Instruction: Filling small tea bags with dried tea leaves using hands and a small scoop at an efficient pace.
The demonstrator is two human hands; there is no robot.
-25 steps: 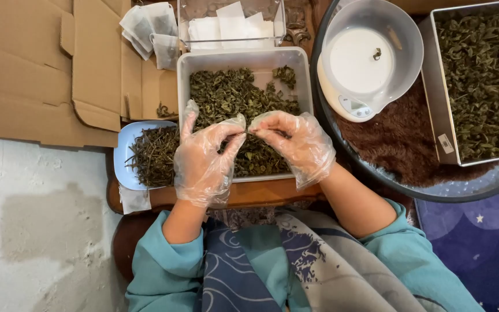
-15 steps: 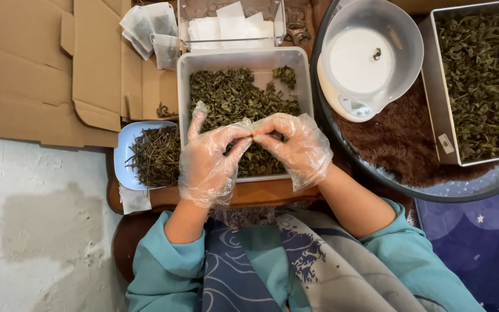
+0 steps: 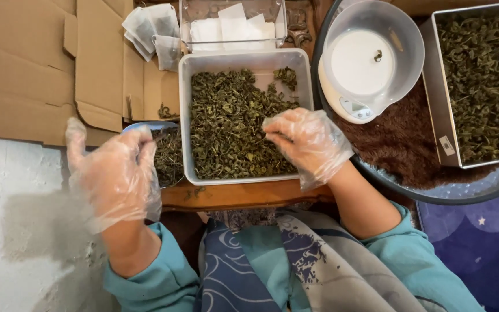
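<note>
Both my hands wear thin clear plastic gloves. My left hand (image 3: 116, 173) hovers at the left over a blue plate (image 3: 145, 125) of dried green leaves, fingers spread, with nothing visible in it. My right hand (image 3: 307, 144) rests in the white rectangular tray (image 3: 185, 115), fingertips pinched together on the dried leaves (image 3: 232, 121) that fill it. The two hands are well apart.
A scale with a clear bowl (image 3: 365, 63) stands at the right on a round dark tray (image 3: 434, 197). A metal tray (image 3: 434, 86) there holds more leaves. Behind are a clear box of white paper bags (image 3: 232, 23), small mesh bags (image 3: 151, 32) and flat cardboard (image 3: 30, 69).
The hands were together over the front of the white tray. My left hand has swung out to the left, over the blue plate; my right hand stays on the leaves.
</note>
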